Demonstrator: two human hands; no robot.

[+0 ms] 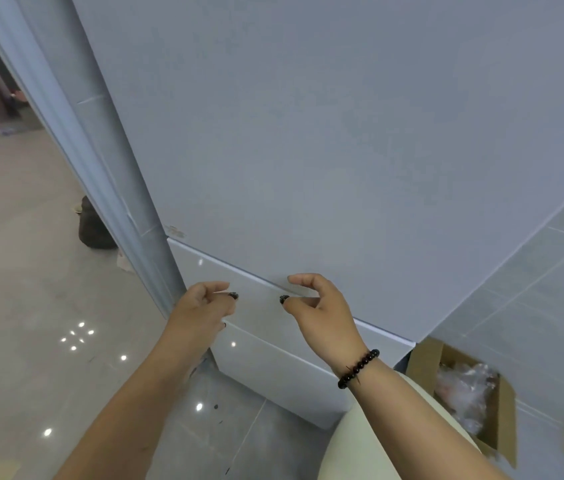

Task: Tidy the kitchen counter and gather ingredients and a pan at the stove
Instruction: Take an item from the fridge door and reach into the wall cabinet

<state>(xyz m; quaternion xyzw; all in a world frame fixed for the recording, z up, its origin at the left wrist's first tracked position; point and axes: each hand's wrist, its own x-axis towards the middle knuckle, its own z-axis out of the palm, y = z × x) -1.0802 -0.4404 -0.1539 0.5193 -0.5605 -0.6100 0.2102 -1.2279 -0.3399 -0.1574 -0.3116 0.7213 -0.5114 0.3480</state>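
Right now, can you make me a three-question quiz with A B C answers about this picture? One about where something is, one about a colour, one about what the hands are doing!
1. Where is the cardboard box?
A. Left of the fridge, by the doorway
B. On the floor, right of the fridge
C. On top of the fridge

2. What colour are the beads of the bracelet on the right wrist?
A. Black
B. Red
C. Yellow

3. What are the left hand and right hand doing?
A. Carrying a pan together
B. Resting flat on the floor
C. Raised before the fridge's lower drawer front, fingers curled, holding nothing

Answers:
1 B, since the box sits low at the fridge's right corner against the tiled wall.
2 A, since the beads look dark and glossy.
3 C, since both hands are empty near the seam above the drawer.
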